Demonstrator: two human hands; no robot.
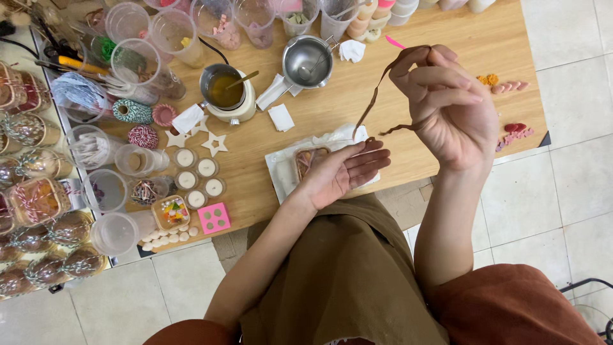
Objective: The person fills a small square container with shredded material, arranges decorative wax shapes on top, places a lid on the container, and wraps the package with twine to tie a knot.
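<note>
My right hand (447, 102) is raised above the wooden table (408, 45) with a thin brown ribbon (377, 96) wound over its fingers. The ribbon hangs down toward my left hand (341, 172). My left hand lies palm up with its fingers apart, over a small brown-rimmed packet (308, 160) on white paper (281, 169). The ribbon's lower end reaches my left fingertips.
A pot of yellow liquid with a spoon (225, 89) and an empty metal pitcher (306, 61) stand mid-table. Small white candles (195, 179), wooden stars (214, 144), twine spools (132, 112), plastic cups (134, 61) and a pink mould (214, 218) crowd the left. Wrapped jars (38, 201) fill a left-hand tray.
</note>
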